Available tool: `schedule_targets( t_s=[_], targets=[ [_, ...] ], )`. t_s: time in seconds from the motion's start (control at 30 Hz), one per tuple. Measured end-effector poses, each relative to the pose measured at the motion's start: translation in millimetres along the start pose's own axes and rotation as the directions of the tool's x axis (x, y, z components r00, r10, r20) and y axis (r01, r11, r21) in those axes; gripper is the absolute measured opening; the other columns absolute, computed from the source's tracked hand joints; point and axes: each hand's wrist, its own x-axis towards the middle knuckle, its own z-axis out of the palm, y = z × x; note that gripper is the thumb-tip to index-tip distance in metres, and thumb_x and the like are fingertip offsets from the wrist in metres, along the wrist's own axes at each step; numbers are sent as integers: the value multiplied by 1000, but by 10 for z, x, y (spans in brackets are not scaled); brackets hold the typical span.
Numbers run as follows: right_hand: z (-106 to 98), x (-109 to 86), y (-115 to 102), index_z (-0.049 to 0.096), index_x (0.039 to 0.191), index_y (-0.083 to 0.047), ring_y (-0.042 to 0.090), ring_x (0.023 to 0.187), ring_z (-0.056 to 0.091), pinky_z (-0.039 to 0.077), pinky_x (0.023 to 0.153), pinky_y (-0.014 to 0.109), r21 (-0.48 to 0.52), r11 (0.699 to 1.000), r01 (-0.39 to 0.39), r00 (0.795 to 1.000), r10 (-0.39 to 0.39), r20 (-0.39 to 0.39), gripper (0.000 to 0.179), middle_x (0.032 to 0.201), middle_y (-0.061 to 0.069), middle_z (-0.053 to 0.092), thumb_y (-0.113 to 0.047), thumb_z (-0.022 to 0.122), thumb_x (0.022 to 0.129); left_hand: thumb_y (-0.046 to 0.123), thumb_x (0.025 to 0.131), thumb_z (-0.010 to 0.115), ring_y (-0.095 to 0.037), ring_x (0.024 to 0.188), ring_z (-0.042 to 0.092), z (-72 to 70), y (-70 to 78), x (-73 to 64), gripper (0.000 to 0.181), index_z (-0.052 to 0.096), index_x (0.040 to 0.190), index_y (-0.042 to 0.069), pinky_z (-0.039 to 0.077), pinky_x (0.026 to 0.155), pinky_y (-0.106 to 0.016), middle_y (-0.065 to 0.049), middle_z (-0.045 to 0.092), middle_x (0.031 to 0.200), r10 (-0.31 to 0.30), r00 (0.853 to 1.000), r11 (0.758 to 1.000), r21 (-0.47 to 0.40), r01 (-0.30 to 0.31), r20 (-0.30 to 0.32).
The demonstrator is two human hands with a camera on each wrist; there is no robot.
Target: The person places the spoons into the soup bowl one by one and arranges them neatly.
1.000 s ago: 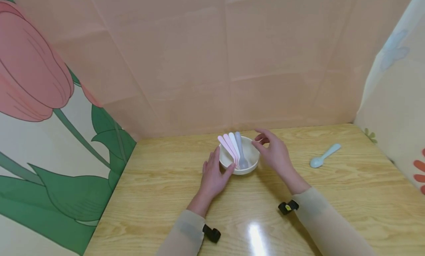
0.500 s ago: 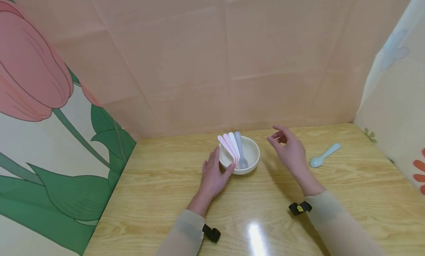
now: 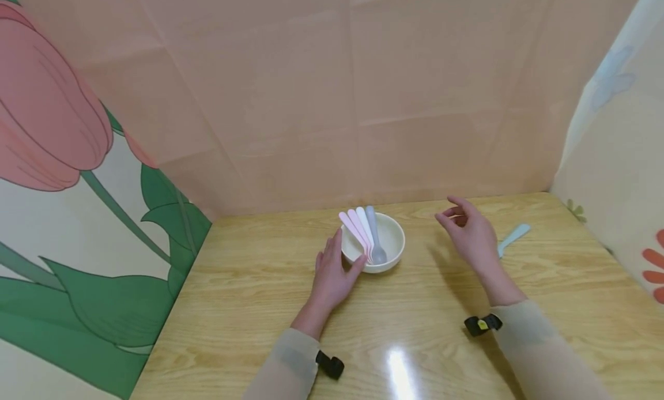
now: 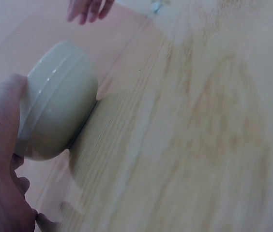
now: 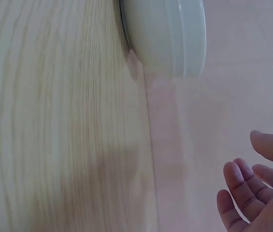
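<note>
A cream bowl [image 3: 394, 244] stands on the table, with pink spoons [image 3: 354, 228], a white spoon [image 3: 362, 218] and a grey-blue spoon [image 3: 373, 230] leaning side by side in it, handles over the far rim. My left hand [image 3: 331, 276] holds the bowl at its near left side, thumb at the front rim and fingers along the outer wall. To the right of the bowl, my right hand [image 3: 473, 238] is raised over the table with relaxed, slightly bent fingers and nothing in them. Behind it lies a pale blue spoon [image 3: 516, 233], its bowl end mostly hidden by the hand.
The wood-grain table [image 3: 249, 308] ends at a pinkish-beige cloth backdrop [image 3: 290, 112]. A tulip-printed panel [image 3: 114, 296] borders the left side, and a pale flower-printed panel [image 3: 622, 175] the right. Black wrist cameras [image 3: 483, 325] sit at both sleeve cuffs.
My right hand has moved right, from the bowl's right rim to beside the pale blue spoon, which it now partly covers. The left hand and bowl have stayed in place.
</note>
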Motion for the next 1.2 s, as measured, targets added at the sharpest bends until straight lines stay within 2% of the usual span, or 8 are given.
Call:
schedule_targets(
  t_s=[0.13,0.23,0.33,0.47,0.6,0.93,1.03,1.2],
  targets=[
    [-60,0,102,53,162,-4,37,111,69,46,80,25,-13,999,-29,1000,29,12,65,127,20,74,-41,69,111,70,107,55,-36,168,19,-5,5,0,98,13,179,16,10,133,-64,-17,26,180,-1,1000,1000,-1,1,-1],
    [-95,2,175,47,166,-3,39,116,68,48,83,28,-22,998,-52,998,52,20,70,133,21,73,-42,68,112,72,107,53,-36,168,19,-4,2,-1,99,12,179,18,10,134,-63,-16,26,181,-2,1000,1000,7,2,1],
    [-128,5,237,41,169,-3,42,122,67,49,88,34,-32,997,-76,997,77,29,74,139,22,71,-44,66,112,71,107,54,-37,168,19,-5,3,-3,99,14,179,15,11,133,-64,-17,26,180,3,1000,1000,5,-3,-5],
    [-183,4,322,36,171,-3,44,126,65,47,85,28,-40,993,-110,993,112,31,79,145,24,68,-47,64,112,70,108,55,-39,167,22,1,2,-3,99,17,178,12,13,132,-67,-19,28,179,17,1000,1000,1,-17,-17],
    [-245,10,426,36,171,-1,43,124,65,43,82,24,-45,991,-128,991,129,17,81,145,25,67,-49,64,112,71,107,53,-38,167,21,3,1,-5,99,16,178,12,13,132,-67,-19,29,179,19,1000,1000,-2,-19,-15],
    [-392,50,706,33,171,1,46,129,61,44,86,36,-74,984,-160,987,161,6,85,150,28,61,-52,61,112,73,107,52,-36,168,19,2,-2,-20,99,13,179,18,12,133,-65,-18,27,180,5,1000,1000,-11,-5,-4],
    [-440,60,743,31,171,3,49,130,59,44,86,41,-76,982,-170,985,172,18,86,151,31,59,-51,61,112,74,107,51,-36,168,19,6,-6,-18,99,13,179,18,12,133,-64,-18,27,180,5,1000,1000,-7,-5,-5],
    [-499,85,767,31,170,5,48,125,60,45,81,41,-108,979,-175,984,178,27,87,147,33,59,-51,62,111,73,107,51,-37,168,19,4,-4,-14,99,13,179,18,12,133,-65,-18,27,180,11,1000,1000,-10,-11,-7]
  ],
)
